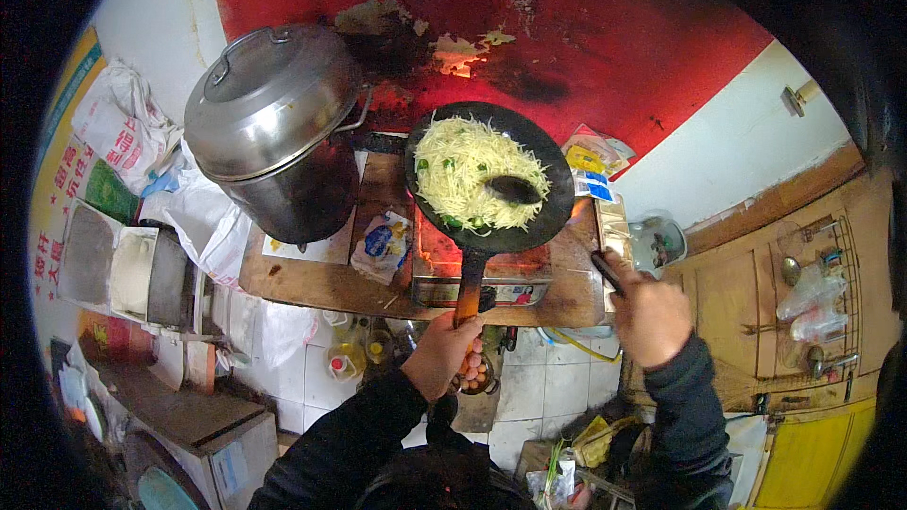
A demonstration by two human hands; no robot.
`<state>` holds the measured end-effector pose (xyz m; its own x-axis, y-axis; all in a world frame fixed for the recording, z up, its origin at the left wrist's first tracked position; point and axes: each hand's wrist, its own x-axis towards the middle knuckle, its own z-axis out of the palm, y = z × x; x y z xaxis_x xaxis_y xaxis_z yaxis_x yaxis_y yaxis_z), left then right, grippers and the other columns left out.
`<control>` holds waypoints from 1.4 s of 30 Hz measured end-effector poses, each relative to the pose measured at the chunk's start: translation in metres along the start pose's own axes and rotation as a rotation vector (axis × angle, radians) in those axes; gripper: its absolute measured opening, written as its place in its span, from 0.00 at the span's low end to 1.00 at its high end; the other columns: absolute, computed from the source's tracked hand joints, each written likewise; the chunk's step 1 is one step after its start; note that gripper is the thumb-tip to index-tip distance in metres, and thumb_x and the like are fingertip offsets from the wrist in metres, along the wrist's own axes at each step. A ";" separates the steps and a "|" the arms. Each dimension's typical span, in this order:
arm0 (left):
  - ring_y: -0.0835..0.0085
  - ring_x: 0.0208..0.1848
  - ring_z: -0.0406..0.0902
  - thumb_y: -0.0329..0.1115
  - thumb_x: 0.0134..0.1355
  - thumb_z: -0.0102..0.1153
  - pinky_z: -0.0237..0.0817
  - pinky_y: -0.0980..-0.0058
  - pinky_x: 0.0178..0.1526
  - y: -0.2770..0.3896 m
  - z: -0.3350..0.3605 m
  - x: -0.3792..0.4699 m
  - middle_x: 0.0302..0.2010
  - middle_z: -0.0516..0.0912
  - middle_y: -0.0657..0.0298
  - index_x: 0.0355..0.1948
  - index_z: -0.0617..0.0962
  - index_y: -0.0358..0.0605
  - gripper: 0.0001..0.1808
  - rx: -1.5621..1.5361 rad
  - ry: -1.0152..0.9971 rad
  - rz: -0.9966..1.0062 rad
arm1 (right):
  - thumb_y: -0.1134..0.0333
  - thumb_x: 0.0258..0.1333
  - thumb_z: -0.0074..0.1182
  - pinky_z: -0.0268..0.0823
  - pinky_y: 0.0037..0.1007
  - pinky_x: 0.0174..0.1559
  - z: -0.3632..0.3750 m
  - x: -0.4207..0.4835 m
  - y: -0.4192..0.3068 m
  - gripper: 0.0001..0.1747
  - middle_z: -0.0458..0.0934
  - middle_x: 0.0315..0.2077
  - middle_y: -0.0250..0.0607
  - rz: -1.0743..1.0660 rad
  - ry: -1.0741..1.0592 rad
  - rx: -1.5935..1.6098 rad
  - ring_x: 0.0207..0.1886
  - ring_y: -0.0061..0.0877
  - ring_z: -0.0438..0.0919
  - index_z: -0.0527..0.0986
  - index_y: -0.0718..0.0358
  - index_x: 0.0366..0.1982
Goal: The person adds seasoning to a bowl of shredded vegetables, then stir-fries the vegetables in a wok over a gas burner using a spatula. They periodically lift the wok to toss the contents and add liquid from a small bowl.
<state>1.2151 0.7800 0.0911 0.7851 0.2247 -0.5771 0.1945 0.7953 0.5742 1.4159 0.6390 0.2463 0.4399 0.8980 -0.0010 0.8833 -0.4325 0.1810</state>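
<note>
My left hand (450,354) grips the wooden handle (468,297) of a black wok (556,198). Pale shredded potato (460,163) with green pepper pieces covers much of the wok's inside. In my right hand (655,322), out to the right of the wok, is the dark handle of a ladle (514,190). Its bowl rests on the shreds, at their right side; the shaft between is hard to make out. Beneath the wok an orange-red glow shows on a gas stove (482,292), which the wok partly hides.
A large lidded steel pot (266,106) stands left of the wok on the wooden counter (567,290). A crumpled packet (382,244) lies between them. Seasoning bags (592,163) are behind on the right, near a plastic tub (659,241). Oil bottles (347,358) stand below the counter.
</note>
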 end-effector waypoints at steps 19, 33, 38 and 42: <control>0.80 0.21 0.66 0.37 0.69 0.54 0.60 0.75 0.22 0.000 0.004 -0.003 0.26 0.69 0.69 0.40 0.70 0.49 0.07 -0.045 0.008 0.006 | 0.68 0.56 0.55 0.75 0.53 0.35 0.044 0.075 0.021 0.28 0.82 0.28 0.57 0.148 0.081 -0.010 0.30 0.52 0.83 0.73 0.57 0.61; 0.79 0.21 0.67 0.38 0.69 0.53 0.61 0.75 0.22 -0.002 0.005 0.003 0.27 0.70 0.67 0.41 0.69 0.48 0.08 -0.013 -0.021 0.009 | 0.68 0.68 0.50 0.43 0.19 0.11 0.044 0.031 0.026 0.04 0.69 0.23 0.34 0.687 -0.557 1.872 0.12 0.12 0.54 0.70 0.57 0.42; 0.78 0.22 0.68 0.38 0.70 0.52 0.63 0.74 0.22 0.000 -0.002 -0.002 0.27 0.70 0.66 0.40 0.68 0.47 0.09 -0.007 -0.003 0.016 | 0.70 0.66 0.50 0.49 0.20 0.13 0.018 0.042 0.019 0.21 0.71 0.21 0.33 0.515 -0.474 1.494 0.13 0.15 0.60 0.68 0.69 0.59; 0.79 0.21 0.68 0.38 0.69 0.53 0.62 0.75 0.21 0.002 0.008 -0.002 0.27 0.70 0.67 0.40 0.69 0.48 0.08 -0.034 -0.007 0.004 | 0.70 0.64 0.52 0.62 0.30 0.27 0.039 0.074 0.035 0.25 0.78 0.27 0.41 -0.010 -0.088 0.883 0.24 0.26 0.72 0.70 0.67 0.62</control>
<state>1.2186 0.7766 0.0974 0.7902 0.2240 -0.5704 0.1712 0.8131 0.5564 1.4859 0.6872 0.2141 0.4106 0.9082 -0.0809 0.6740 -0.3621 -0.6439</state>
